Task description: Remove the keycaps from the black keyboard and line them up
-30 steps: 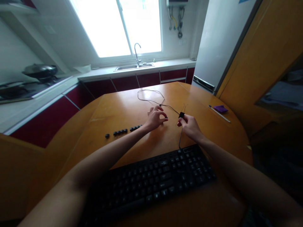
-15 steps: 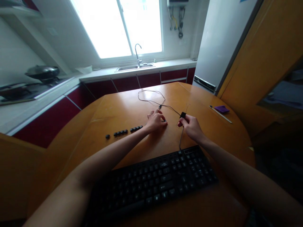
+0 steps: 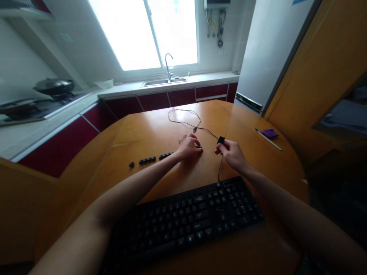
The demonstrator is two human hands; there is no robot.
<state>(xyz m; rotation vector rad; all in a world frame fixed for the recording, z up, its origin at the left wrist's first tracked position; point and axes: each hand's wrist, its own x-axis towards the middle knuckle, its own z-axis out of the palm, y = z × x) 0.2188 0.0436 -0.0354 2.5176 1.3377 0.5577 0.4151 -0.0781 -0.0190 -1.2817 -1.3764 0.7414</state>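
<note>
On the wooden table, my left hand [image 3: 189,147] rests with its thumb and fingers closed around a small black keycap [image 3: 200,146]. A row of several loose black keycaps [image 3: 147,160] runs out to the left, partly behind my left forearm. My right hand [image 3: 233,152] pinches a black keycap puller [image 3: 220,140] with thin wires sticking out of it, held just above the tabletop. Below both hands lies a black keyboard [image 3: 197,215], its left end dark and covered by my left arm. Its cable [image 3: 220,168] passes behind the right fingers.
The cable's looped end, with a USB plug [image 3: 194,130], lies beyond my hands. At the right are a thin brush-like stick [image 3: 268,139] and a purple cloth [image 3: 269,133]. Past the table [image 3: 120,131] stand a counter with a sink [image 3: 156,82], a stove with a wok [image 3: 54,87], and a fridge [image 3: 262,53].
The view has shifted very slightly. Both hands keep nearly the same place and the same grip.
</note>
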